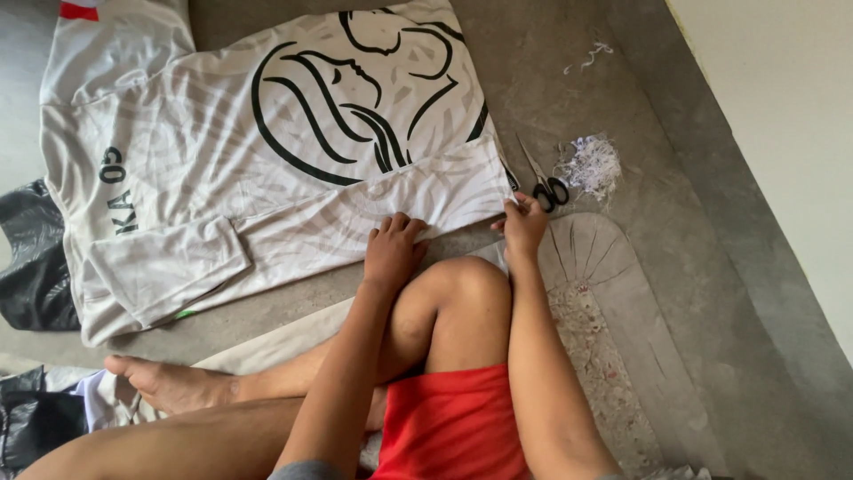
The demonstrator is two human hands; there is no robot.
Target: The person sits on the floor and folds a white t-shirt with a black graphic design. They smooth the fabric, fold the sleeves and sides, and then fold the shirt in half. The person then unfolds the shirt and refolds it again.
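Person's sitting on the floor (675, 267) with a white shirt (267, 151) spread out flat, big black line drawing on it. Left hand (391, 249) presses down on the folded sleeve edge, fingers curled loosely, grip not really clamped. Right hand (522, 224) pinches the sleeve's corner. Just past it lie black-handled scissors (544, 182), then a pile of white threads (591, 164). Black bag (35, 258) sits far left.

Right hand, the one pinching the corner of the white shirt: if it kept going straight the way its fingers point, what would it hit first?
Probably the black-handled scissors on the grey concrete floor. The right hand points up-frame, and they lie just past its fingertips, though slightly to the side.
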